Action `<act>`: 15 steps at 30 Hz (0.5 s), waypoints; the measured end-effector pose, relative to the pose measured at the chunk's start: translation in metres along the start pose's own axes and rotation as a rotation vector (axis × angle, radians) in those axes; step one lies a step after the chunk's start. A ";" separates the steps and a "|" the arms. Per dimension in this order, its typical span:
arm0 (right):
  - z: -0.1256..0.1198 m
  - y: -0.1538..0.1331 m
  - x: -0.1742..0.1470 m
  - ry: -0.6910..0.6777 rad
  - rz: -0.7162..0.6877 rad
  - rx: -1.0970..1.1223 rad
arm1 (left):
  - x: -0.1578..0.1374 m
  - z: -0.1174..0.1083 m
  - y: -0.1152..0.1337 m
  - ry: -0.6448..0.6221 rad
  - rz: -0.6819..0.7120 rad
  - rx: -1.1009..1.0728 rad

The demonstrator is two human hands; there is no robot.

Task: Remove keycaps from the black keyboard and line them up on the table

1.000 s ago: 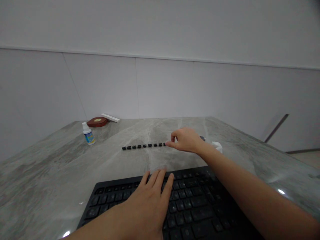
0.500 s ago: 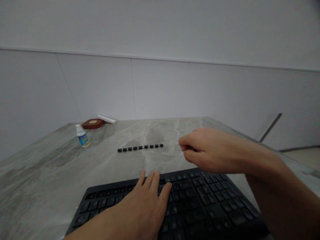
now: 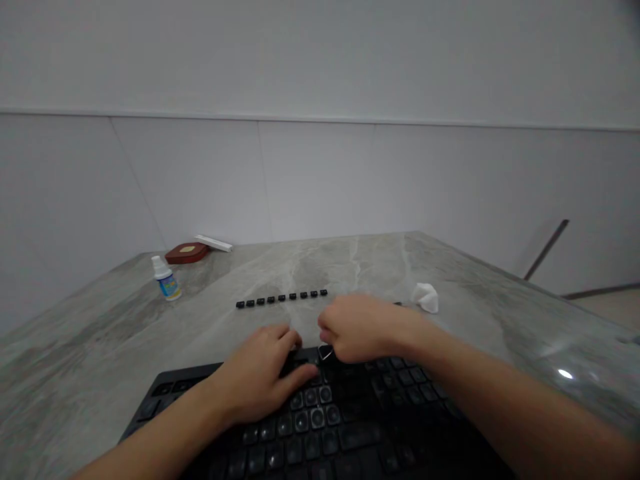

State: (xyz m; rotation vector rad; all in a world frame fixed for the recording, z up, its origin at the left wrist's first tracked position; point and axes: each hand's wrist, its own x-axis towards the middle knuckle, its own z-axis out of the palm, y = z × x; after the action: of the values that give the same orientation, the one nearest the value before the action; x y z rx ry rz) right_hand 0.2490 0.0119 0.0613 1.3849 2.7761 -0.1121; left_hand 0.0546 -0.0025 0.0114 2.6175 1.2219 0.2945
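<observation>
Metal pokes out of the fist: R hand (image 3: 355,327) is closed round a thin pronged tool (image 3: 325,353), handle hidden, prongs right at the far edge of the black keyboard (image 3: 317,417); can't tell if they're gripping a key. Big change vs 0.5 s ago: R was raised further right, prongs in the air; now it's down at the keyboard, so the work's at the top row of keys. L hand (image 3: 265,373) has changed too: fingers lay flat across the keyboard, now they're curled nr its far edge.

Pose check: R forearm slants in over the keyboard's right side, knuckles up, fist turned inward. L forearm crosses the keyboard's left side, thumb stretched over keys twd the tool, index bent, gap btwn them, nothing seen pinched; other fingertips hidden.

Further out, nine small black pieces (image 3: 282,298), prob keycaps, sit in a row just beyond the keyboard's far edge, same no. as 0.5 s ago. Crumpled white tissue (image 3: 425,298): beyond the keyboard's right half. Spray bottle (image 3: 167,279): beyond its far left corner, brown box (image 3: 187,253) farther still.
</observation>
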 end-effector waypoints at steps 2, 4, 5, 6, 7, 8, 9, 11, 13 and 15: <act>0.020 -0.003 0.015 0.089 -0.081 -0.087 | 0.003 0.006 -0.008 0.115 -0.045 0.066; 0.034 -0.003 0.024 0.165 -0.126 -0.098 | 0.005 0.009 -0.014 0.216 -0.106 0.085; 0.039 -0.003 0.027 0.198 -0.136 -0.099 | 0.005 0.010 -0.015 0.242 -0.125 0.070; 0.041 -0.002 0.028 0.226 -0.143 -0.101 | 0.005 0.010 -0.016 0.253 -0.134 0.047; 0.042 -0.001 0.027 0.247 -0.150 -0.103 | 0.004 0.011 -0.016 0.249 -0.130 0.021; 0.041 0.000 0.026 0.260 -0.157 -0.108 | 0.004 0.011 -0.016 0.241 -0.115 0.002; 0.040 0.000 0.024 0.267 -0.162 -0.116 | 0.003 0.012 -0.016 0.234 -0.088 -0.011; 0.037 -0.001 0.019 0.278 -0.160 -0.138 | 0.001 0.013 -0.015 0.234 -0.022 -0.016; 0.038 -0.005 0.011 0.314 -0.145 -0.154 | 0.000 0.015 -0.015 0.245 0.021 -0.022; 0.043 -0.009 0.003 0.382 -0.150 -0.151 | -0.001 0.016 -0.016 0.261 0.033 -0.047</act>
State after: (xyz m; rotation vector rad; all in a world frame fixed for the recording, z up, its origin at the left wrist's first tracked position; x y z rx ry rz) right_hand 0.2401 0.0050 0.0186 1.2758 3.1089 0.3905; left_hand 0.0473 0.0047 -0.0088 2.6223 1.2318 0.6813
